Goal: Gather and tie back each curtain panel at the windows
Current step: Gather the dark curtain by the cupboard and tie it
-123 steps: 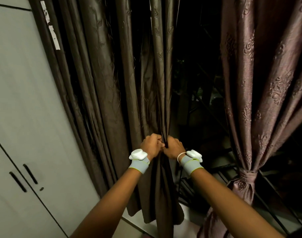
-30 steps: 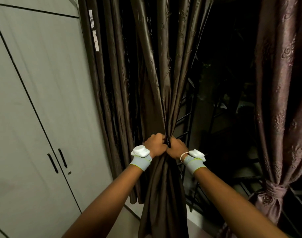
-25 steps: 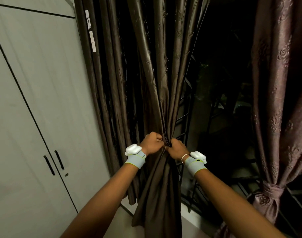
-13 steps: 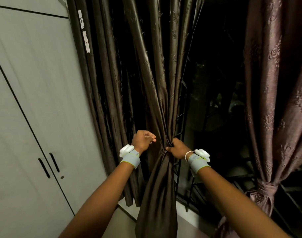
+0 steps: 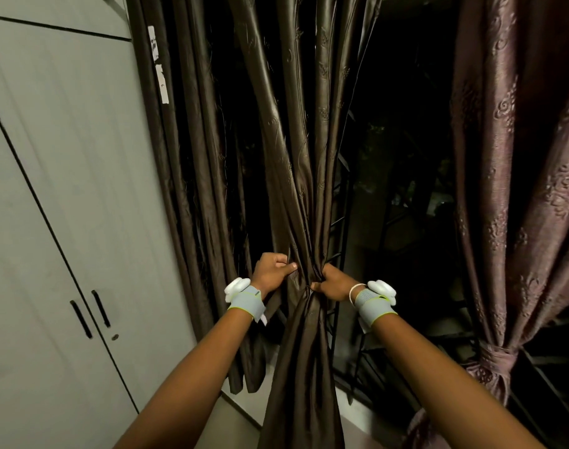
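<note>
I am counting 2 curtain panels: 1 dark brown curtain [image 5: 296,163] and 1 mauve curtain [image 5: 516,176]. I am seeing 2 hands, the left hand [image 5: 271,271] and the right hand [image 5: 335,283], and 2 grey wristbands [image 5: 245,301], 1 on each wrist. I am also counting 2 black door handles [image 5: 90,314] on the cupboard [image 5: 66,176] and 2 white stickers [image 5: 156,64] along the curtain's edge.

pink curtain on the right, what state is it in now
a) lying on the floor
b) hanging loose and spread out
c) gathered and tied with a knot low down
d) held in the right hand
c: the pink curtain is cinched into a knot low down, apart from both hands, which are at the brown curtain.
</note>
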### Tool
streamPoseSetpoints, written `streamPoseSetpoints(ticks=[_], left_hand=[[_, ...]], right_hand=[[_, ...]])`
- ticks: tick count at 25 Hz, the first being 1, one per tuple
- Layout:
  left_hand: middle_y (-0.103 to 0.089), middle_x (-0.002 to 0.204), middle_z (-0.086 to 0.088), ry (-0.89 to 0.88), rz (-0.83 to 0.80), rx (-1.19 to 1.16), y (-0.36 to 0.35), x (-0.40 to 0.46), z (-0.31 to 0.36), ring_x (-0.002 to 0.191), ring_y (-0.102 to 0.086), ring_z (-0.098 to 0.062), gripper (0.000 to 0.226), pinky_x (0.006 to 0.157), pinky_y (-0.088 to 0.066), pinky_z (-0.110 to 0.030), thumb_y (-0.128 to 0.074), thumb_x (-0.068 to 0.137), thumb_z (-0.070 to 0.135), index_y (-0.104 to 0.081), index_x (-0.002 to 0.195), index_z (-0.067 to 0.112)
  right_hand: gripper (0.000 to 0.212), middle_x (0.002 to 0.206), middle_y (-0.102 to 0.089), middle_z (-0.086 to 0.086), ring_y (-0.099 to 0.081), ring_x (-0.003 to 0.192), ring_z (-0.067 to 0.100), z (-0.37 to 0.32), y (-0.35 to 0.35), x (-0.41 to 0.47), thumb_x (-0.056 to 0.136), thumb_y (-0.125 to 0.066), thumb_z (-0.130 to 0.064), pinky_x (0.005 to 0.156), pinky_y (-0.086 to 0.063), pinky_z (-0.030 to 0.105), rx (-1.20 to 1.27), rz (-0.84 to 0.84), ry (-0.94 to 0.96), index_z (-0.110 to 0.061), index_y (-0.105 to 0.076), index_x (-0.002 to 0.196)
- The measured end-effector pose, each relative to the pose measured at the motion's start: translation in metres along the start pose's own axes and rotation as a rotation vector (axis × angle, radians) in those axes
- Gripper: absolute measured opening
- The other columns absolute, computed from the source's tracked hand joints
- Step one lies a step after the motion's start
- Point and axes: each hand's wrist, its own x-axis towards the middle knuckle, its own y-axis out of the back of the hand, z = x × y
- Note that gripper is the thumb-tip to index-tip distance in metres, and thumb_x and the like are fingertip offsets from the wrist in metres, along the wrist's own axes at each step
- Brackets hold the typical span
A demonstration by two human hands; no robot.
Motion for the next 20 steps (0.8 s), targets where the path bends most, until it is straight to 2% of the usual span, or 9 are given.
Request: streamPoseSetpoints(ticks=[2,4,6,10,13,15,17,19,20], left_hand=[[-0.047,0.050,0.009,-0.048,0.168,0.237,0.002,-0.005,0.005,0.058,-0.049,-0.015,0.047,0.062,-0.037,-0.026,-0.075,0.077,0.038,-0.043,0.050,0.016],[-0.054,0.060,0.007,-0.050,0.259,0.451,-0.001,-0.016,0.012,0.070,-0.058,-0.024,0.045,0.061,-0.040,-0.027,-0.073,0.077,0.046,-0.046,0.057,0.017],[-0.066,0.082,-0.001,-0.064,0.282,0.592,-0.011,-0.027,0.018,0.088,-0.063,-0.032,0.034,0.068,-0.045,-0.032,-0.068,0.079,0.049,-0.054,0.071,0.020],[-0.063,0.111,-0.015,-0.102,0.246,0.701,-0.026,-0.037,0.021,0.106,-0.058,-0.039,0.028,0.081,-0.046,-0.040,-0.060,0.088,0.038,-0.059,0.105,0.016],[-0.063,0.107,-0.017,-0.085,0.198,0.643,-0.021,-0.035,0.022,0.102,-0.058,-0.040,0.019,0.079,-0.046,-0.039,-0.060,0.088,0.033,-0.057,0.094,0.015],[-0.065,0.096,-0.016,-0.097,0.081,0.555,-0.015,-0.031,0.018,0.095,-0.060,-0.040,0.020,0.076,-0.049,-0.037,-0.058,0.086,0.031,-0.049,0.072,0.020],[-0.069,0.088,-0.008,-0.111,-0.002,0.523,-0.010,-0.028,0.017,0.093,-0.063,-0.036,0.019,0.078,-0.054,-0.041,-0.049,0.081,0.029,-0.049,0.062,0.027],[-0.073,0.095,0.000,-0.086,0.043,0.439,-0.005,-0.021,0.016,0.099,-0.066,-0.029,0.021,0.085,-0.054,-0.041,-0.042,0.077,0.029,-0.061,0.074,0.038],[-0.072,0.106,-0.003,-0.057,0.094,0.352,-0.002,-0.017,0.016,0.106,-0.064,-0.029,0.023,0.091,-0.052,-0.040,-0.045,0.081,0.030,-0.064,0.092,0.037]], right_hand=[[0.044,0.139,-0.049,0.019,-0.047,0.129,0.034,0.001,-0.001,-0.002,0.093,-0.059,-0.023,0.107,-0.039,0.036,-0.064,0.041,-0.033,-0.004,-0.047,0.131],[0.040,0.138,-0.049,0.022,-0.048,0.126,0.040,0.001,-0.005,-0.004,0.094,-0.054,-0.028,0.103,-0.041,0.038,-0.199,0.117,-0.060,-0.007,-0.047,0.128],[0.040,0.133,-0.052,0.023,-0.051,0.121,0.043,-0.002,-0.011,-0.008,0.092,-0.051,-0.028,0.097,-0.044,0.041,-0.330,0.179,-0.066,-0.008,-0.045,0.127],[0.064,0.130,-0.056,0.024,-0.055,0.118,0.042,-0.022,-0.026,-0.006,0.088,-0.054,-0.031,0.092,-0.048,0.041,-0.301,0.151,0.014,-0.005,-0.030,0.140],[0.071,0.127,-0.058,0.023,-0.057,0.115,0.041,-0.028,-0.028,-0.004,0.083,-0.058,-0.038,0.089,-0.048,0.039,-0.264,0.133,0.028,-0.004,-0.031,0.140],[0.061,0.129,-0.057,0.023,-0.056,0.116,0.042,-0.025,-0.027,-0.004,0.085,-0.057,-0.040,0.090,-0.048,0.040,-0.264,0.166,0.036,-0.010,-0.039,0.135],[0.051,0.132,-0.054,0.023,-0.052,0.119,0.043,-0.020,-0.026,-0.006,0.090,-0.055,-0.039,0.094,-0.046,0.041,-0.270,0.181,0.018,-0.013,-0.044,0.131],[0.045,0.133,-0.052,0.023,-0.050,0.120,0.044,-0.016,-0.024,-0.008,0.093,-0.055,-0.038,0.095,-0.043,0.041,-0.271,0.190,-0.009,-0.009,-0.047,0.127],[0.045,0.133,-0.051,0.023,-0.049,0.121,0.044,-0.015,-0.023,-0.008,0.094,-0.055,-0.038,0.096,-0.043,0.041,-0.262,0.187,-0.011,-0.007,-0.047,0.125]])
